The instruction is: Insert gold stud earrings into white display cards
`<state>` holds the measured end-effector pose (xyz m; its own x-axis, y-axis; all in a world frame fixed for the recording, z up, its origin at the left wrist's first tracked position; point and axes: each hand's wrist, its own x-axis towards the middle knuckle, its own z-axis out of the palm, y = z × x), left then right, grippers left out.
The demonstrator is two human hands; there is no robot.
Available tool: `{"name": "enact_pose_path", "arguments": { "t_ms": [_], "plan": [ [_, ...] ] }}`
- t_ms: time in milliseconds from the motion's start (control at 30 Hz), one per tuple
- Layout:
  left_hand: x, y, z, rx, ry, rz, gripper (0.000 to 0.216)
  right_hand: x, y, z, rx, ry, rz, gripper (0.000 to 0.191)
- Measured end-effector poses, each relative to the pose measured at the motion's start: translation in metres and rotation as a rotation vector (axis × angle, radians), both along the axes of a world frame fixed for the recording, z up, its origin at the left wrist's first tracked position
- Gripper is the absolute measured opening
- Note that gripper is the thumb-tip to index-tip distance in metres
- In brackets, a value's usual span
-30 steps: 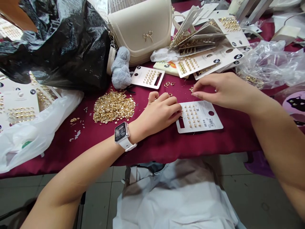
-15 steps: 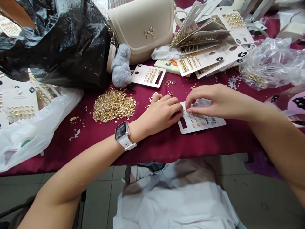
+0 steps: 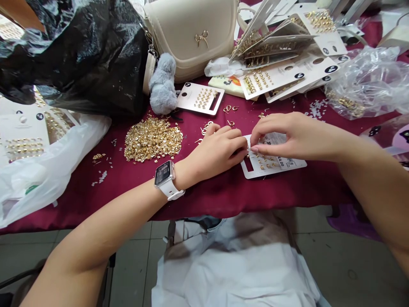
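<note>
A white earring card (image 3: pixel 275 166) with small gold studs lies on the burgundy cloth (image 3: pixel 96 200) in front of me. My left hand (image 3: pixel 215 151) has its fingers curled and its fingertips at the card's left edge. My right hand (image 3: pixel 287 136) pinches the card's upper left part between fingertips and thumb. My fingers hide any small piece they might hold. A white smartwatch (image 3: pixel 164 177) sits on my left wrist. Loose gold earring parts (image 3: pixel 153 138) form a heap left of my left hand, and a few gold hoops (image 3: pixel 230 108) lie just above it.
Behind the hands stand a cream handbag (image 3: pixel 191 38), a grey plush charm (image 3: pixel 162 87) and stacked earring cards (image 3: pixel 271 53). A black plastic bag (image 3: pixel 86 55) lies back left, a white plastic bag (image 3: pixel 28 179) front left, and transparent plastic wrap (image 3: pixel 367 83) right.
My right hand has come down from above the card onto its upper left part. The card sits slightly further right, and the whole view has shifted a little.
</note>
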<state>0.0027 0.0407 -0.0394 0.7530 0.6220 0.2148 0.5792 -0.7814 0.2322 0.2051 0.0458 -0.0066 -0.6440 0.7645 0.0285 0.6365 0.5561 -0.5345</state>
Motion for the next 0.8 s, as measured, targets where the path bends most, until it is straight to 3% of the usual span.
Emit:
{"name": "enact_pose_path", "arguments": {
  "t_ms": [500, 800],
  "plan": [
    [0.0, 0.001, -0.001, -0.065, -0.077, -0.018, 0.017, -0.005, -0.01, -0.003, 0.211, -0.059, -0.022, 0.025],
    [0.001, 0.002, -0.003, -0.178, -0.168, -0.028, 0.017, -0.007, -0.017, -0.011, 0.197, 0.078, -0.079, 0.02]
  ]
}}
